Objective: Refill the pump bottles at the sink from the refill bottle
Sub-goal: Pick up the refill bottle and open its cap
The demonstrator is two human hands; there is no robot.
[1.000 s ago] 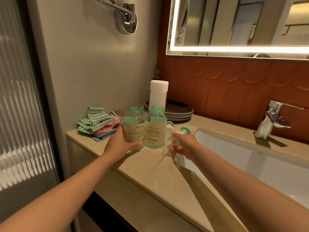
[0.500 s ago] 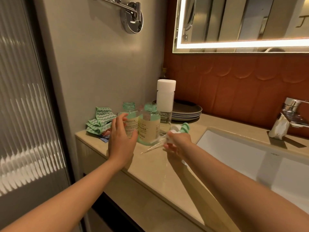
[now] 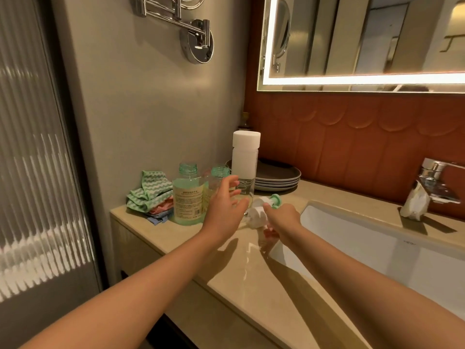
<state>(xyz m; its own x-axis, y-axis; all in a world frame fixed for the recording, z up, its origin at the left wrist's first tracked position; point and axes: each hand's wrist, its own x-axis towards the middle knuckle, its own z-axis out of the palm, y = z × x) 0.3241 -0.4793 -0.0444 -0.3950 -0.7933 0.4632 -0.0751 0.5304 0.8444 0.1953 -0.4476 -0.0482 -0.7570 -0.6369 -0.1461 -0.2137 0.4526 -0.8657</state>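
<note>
Two clear green pump bottles stand uncapped on the beige counter (image 3: pixel 226 268). The left bottle (image 3: pixel 187 197) is in full view, while the right bottle (image 3: pixel 218 176) is partly hidden behind my left hand (image 3: pixel 224 210). That hand hovers with its fingers spread, holding nothing. Just behind stands the tall refill bottle (image 3: pixel 245 162) with its white cap on. My right hand (image 3: pixel 281 220) grips the removed white and green pump heads (image 3: pixel 260 214) low over the counter, at the sink's left rim.
A pile of folded cloths (image 3: pixel 148 195) lies left of the bottles against the wall. Dark plates (image 3: pixel 276 177) are stacked behind the refill bottle. The white sink basin (image 3: pixel 377 248) and chrome faucet (image 3: pixel 437 182) lie to the right. A ribbed glass door (image 3: pixel 37 172) is on the left.
My left hand has set the two bottles on the counter, let go, and moved right with fingers spread. My right hand still holds the pump heads, now lower, near the counter.
</note>
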